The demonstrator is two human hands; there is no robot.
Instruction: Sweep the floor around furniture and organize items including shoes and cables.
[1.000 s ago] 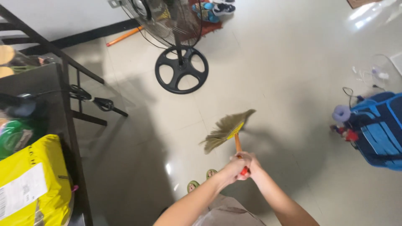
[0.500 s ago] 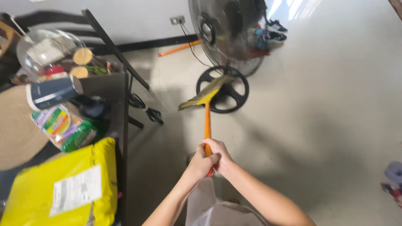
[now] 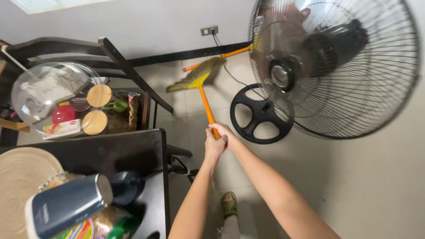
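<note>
Both of our hands wrap the orange handle of a broom (image 3: 204, 101), tight grip, left hand (image 3: 214, 146) and right hand (image 3: 226, 135) pressed together at the near end of the stick. Broom handle runs up and away from us; its straw head (image 3: 195, 75) sits far, low by the wall base, just left of the fan.

Going left to right: round woven mat (image 3: 20, 177) on the dark table (image 3: 133, 150) at near left. Dark blue tumbler (image 3: 66, 206) lies on its side near us, colourful packets under it. Farther back, a clear dome cover (image 3: 42, 93) over small jars with round wooden lids, a red item beside them. Dark wooden chair (image 3: 119, 57) stands behind the table against the wall. Wall outlet (image 3: 208, 30) above the broom head, black cord dropping from it. Second orange stick (image 3: 230, 52) lies along the wall base. Standing fan (image 3: 336, 66) fills far right, round black base (image 3: 261, 114) on the tiled floor (image 3: 376, 186), just right of our hands. Green sandal (image 3: 229, 204) on our foot below the arms.
</note>
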